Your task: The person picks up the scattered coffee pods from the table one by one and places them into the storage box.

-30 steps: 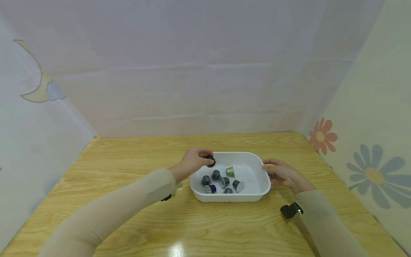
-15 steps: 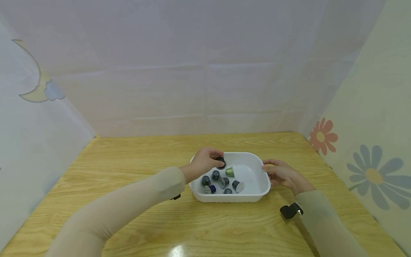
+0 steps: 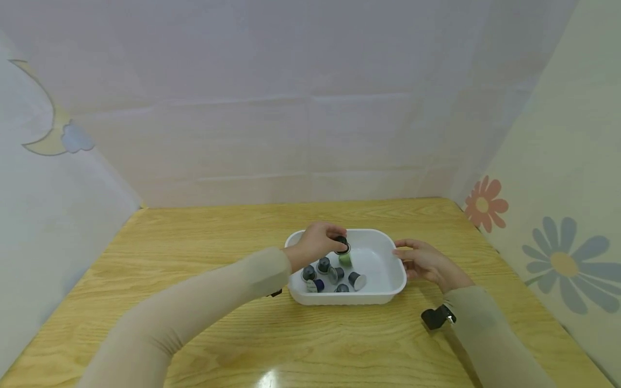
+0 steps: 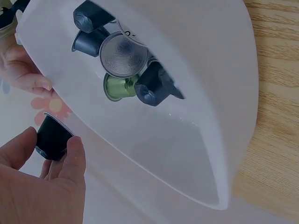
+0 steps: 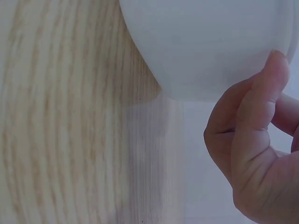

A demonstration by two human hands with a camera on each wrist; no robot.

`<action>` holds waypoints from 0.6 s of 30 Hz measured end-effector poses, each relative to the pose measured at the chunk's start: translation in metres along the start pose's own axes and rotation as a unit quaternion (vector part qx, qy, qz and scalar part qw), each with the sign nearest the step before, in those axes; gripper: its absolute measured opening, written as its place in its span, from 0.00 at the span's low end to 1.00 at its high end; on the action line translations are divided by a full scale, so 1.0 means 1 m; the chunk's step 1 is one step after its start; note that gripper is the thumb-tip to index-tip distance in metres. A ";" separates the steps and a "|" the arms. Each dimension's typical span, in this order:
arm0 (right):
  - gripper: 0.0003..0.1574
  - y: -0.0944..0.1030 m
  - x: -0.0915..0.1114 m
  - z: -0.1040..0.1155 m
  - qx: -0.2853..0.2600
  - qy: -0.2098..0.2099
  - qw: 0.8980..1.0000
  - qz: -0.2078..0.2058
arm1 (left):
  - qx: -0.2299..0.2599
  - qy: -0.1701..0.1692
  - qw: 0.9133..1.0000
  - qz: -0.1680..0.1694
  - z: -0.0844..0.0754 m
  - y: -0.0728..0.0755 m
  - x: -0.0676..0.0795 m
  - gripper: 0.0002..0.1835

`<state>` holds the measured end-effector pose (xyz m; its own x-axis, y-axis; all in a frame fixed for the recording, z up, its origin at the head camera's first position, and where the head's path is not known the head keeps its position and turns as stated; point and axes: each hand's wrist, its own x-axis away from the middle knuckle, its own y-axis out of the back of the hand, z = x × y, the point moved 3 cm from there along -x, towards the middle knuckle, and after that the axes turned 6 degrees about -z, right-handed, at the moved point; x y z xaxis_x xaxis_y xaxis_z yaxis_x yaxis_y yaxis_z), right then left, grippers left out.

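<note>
Between thumb and fingers, my left hand (image 3: 314, 243) pinches a black coffee capsule (image 4: 52, 140), its wide rim turned up in the left wrist view. It is over the back part of a white plastic tray (image 3: 346, 298). My right hand (image 3: 429, 264) holds the tray's right end, with a fingertip against the wall in the right wrist view. Close by the held capsule lies a green capsule (image 3: 345, 260), partly covered by it in the head view. Several dark grey capsules (image 3: 323, 264) and a dark blue one (image 3: 318, 285) lie in the tray's left and front parts.
The tray stands on a wood-grain table (image 3: 233, 334). Pale sheets with printed flowers (image 3: 565, 264) and a moon (image 3: 50, 137) enclose the back and sides. A black wrist camera (image 3: 436, 317) hangs below the right sleeve.
My left hand has carried the black capsule rightward over the tray, from its back left corner to beside the green capsule. My right hand keeps its place at the tray's end.
</note>
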<state>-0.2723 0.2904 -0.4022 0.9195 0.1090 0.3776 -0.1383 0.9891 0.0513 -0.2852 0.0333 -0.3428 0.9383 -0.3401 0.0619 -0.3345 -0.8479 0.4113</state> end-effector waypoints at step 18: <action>0.26 -0.004 0.003 -0.001 -0.003 0.005 1.000 0.005 | -0.028 -0.014 0.999 0.025 -0.010 -0.019 -0.007 0.20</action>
<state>-0.2688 0.2871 -0.4025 0.9213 0.1205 0.3696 -0.1461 0.9884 0.0420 -0.2849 0.0558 -0.3420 0.9172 -0.3939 0.0594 -0.3755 -0.8053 0.4587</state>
